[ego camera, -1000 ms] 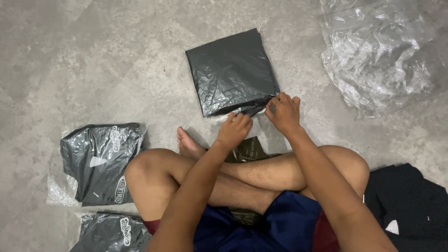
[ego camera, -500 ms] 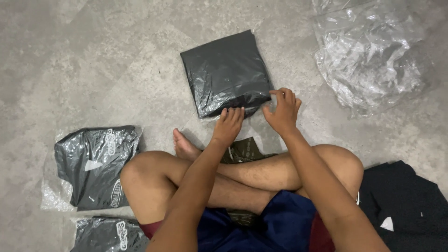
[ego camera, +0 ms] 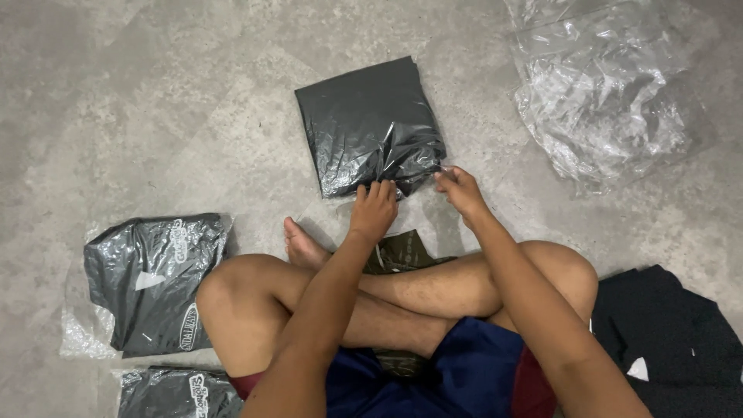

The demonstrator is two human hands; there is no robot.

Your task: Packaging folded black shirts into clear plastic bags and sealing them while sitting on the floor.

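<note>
A square black plastic-wrapped package lies on the grey floor in front of my crossed legs. My left hand presses on its near edge, fingers curled over the plastic. My right hand pinches the package's near right corner between thumb and fingers. A dark olive bag pokes out from under my legs just behind the hands.
Two packed dark garments in clear bags lie at the left and lower left. A heap of crumpled clear plastic bags sits at the upper right. A loose black garment lies by my right knee.
Both hands have shifted slightly along the package's near edge. The right hand has gone from lying on the corner to pinching it. The view has drifted a little.
</note>
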